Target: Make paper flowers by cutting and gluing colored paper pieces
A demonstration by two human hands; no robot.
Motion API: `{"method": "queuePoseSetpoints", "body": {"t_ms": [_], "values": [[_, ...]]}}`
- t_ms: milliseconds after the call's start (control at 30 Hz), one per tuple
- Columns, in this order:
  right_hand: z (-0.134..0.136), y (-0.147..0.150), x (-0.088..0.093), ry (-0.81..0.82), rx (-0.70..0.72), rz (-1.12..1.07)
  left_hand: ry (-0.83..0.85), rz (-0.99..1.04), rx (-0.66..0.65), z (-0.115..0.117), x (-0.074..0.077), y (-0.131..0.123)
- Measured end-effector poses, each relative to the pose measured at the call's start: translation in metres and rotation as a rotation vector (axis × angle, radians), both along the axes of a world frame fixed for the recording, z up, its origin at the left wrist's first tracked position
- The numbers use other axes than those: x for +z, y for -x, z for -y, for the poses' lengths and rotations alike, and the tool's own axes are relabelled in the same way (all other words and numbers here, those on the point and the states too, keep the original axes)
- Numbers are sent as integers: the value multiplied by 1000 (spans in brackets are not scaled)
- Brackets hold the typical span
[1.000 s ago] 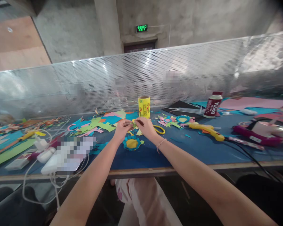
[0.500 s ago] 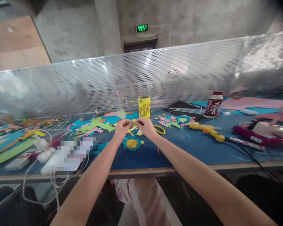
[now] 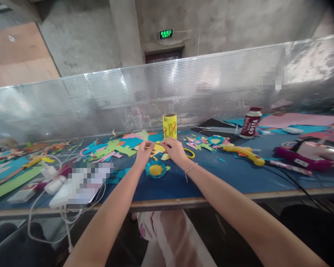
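Beyond the right hand (image 3: 174, 150), passage is blocked by a yellow roll (image 3: 170, 127); tabletop (image 3: 176, 187) is left bare on the near side.

A rough grey concrete wall (image 3: 83, 44) stands at the back – a green, glowing, box-shaped exit sign (image 3: 166, 34) hangs above a dark doorway (image 3: 164, 56). A long silver metal screen full of tiny holes (image 3: 114, 98) shines behind the blue table (image 3: 164, 190), and the floor (image 3: 209, 230) below looks dark.

Both arms (image 3: 115, 200) reach forward, converging; left hand (image 3: 144, 151) and right hand (image 3: 174, 149) close but apart, fingers (image 3: 148, 143) bent.
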State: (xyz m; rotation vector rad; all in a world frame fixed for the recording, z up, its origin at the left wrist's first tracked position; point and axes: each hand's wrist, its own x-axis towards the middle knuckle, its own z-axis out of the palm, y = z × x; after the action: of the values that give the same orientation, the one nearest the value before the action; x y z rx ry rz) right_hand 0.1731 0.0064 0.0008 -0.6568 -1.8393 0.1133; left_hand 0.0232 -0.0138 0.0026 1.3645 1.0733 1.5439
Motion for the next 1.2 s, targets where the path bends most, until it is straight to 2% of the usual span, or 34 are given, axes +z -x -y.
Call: {"method": "queuePoseSetpoints", "body": {"t_ms": [67,167,367,533,633,767,900,1200], "values": [[-1,0,0,-31,36,2,80,50,-84,0,0,0],[-2,2,0,-58,50,16,75,75,-166,2,1,0],[-3,5,-1,25,68,-21,31,138,-111,3,3,0],[-10,8,-7,254,157,-108,-8,124,-93,1,0,1],[-13,8,-9,326,147,-76,-22,79,-89,-2,-4,2],[-13,6,-8,324,111,26,26,86,-130,-7,-9,4],[-11,5,-7,305,116,28,49,111,-132,-8,-9,4],[-11,3,-8,163,95,113,111,176,-144,-3,-6,2]]}}
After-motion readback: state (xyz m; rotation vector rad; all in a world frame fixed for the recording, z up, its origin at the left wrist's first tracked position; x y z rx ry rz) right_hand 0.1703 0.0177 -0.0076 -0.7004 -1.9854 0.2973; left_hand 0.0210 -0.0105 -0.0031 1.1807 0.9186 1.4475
